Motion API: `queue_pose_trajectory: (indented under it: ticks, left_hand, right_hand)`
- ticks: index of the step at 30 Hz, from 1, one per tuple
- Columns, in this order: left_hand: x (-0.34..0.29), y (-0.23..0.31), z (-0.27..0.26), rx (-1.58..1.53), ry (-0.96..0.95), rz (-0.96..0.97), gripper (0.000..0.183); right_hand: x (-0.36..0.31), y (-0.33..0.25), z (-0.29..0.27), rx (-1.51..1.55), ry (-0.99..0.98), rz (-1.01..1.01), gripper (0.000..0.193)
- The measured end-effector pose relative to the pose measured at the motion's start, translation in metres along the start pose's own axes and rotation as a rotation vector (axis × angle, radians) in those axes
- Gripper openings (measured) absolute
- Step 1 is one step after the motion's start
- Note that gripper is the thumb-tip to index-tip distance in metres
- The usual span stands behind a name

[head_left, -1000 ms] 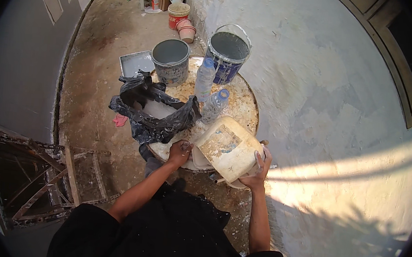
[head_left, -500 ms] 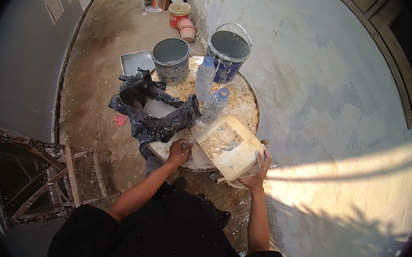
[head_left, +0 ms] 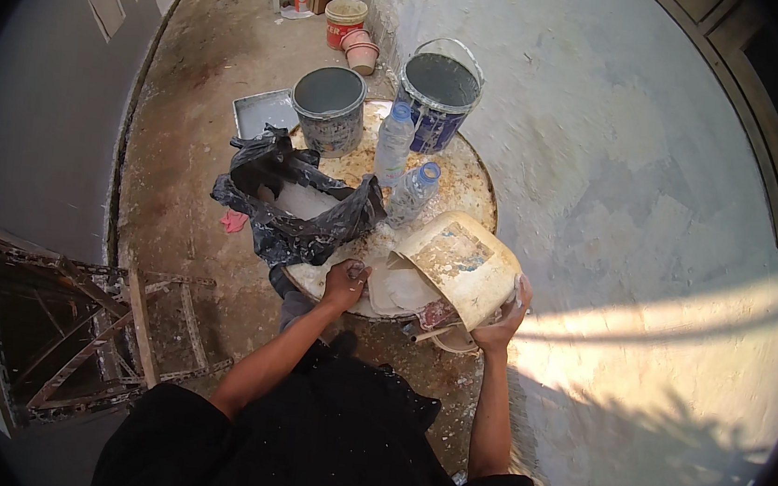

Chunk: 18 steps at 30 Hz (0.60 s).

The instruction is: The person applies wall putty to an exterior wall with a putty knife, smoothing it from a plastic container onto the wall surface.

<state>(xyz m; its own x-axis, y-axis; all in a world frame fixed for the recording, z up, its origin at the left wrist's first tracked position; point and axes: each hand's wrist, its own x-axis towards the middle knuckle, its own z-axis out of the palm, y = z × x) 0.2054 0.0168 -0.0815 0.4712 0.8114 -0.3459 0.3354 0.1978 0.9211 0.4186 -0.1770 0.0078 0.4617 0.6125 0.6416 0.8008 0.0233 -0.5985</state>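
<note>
My right hand (head_left: 502,318) grips the lower right side of a cut-open, cream plastic jerrycan (head_left: 458,254), stained and tilted on its side. The opening faces down and left, over a flat whitish piece (head_left: 400,288) at the near edge of the round table (head_left: 461,180). Closed at that same edge, my left hand (head_left: 346,283) has its fingers curled round something small that I cannot make out. Just beyond it lies an opened black plastic bag (head_left: 319,236) with white powder (head_left: 304,201) inside. Two clear bottles (head_left: 394,145) stand uncapped behind the jerrycan.
A grey bucket (head_left: 327,125) and a dark blue bucket (head_left: 433,121) stand at the table's far side. The plastered wall (head_left: 616,218) runs close on the right. At lower left is a paint-spattered wooden stand (head_left: 132,331). Red and pink buckets (head_left: 360,53) sit farther back.
My right hand has tipped the jerrycan further and shifted it slightly right, so its opening and the whitish piece below show more. My left hand stays closed in nearly the same place.
</note>
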Motion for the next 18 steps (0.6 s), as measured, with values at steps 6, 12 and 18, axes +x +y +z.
queue_pose_trajectory:
  ticks: [6,12,18]
  left_hand:
    - [-0.005,0.010,-0.001,-0.002,0.001,0.006,0.027]
    - [0.000,0.000,0.002,-0.023,-0.020,0.010,0.024]
    - [0.009,-0.021,0.006,-0.072,0.010,0.074,0.021]
  right_hand:
    - [0.009,-0.009,-0.007,-0.075,0.016,-0.092,0.103]
    - [0.012,-0.015,-0.006,-0.130,0.012,-0.135,0.098]
    - [0.003,0.014,-0.001,0.314,0.222,0.208,0.098]
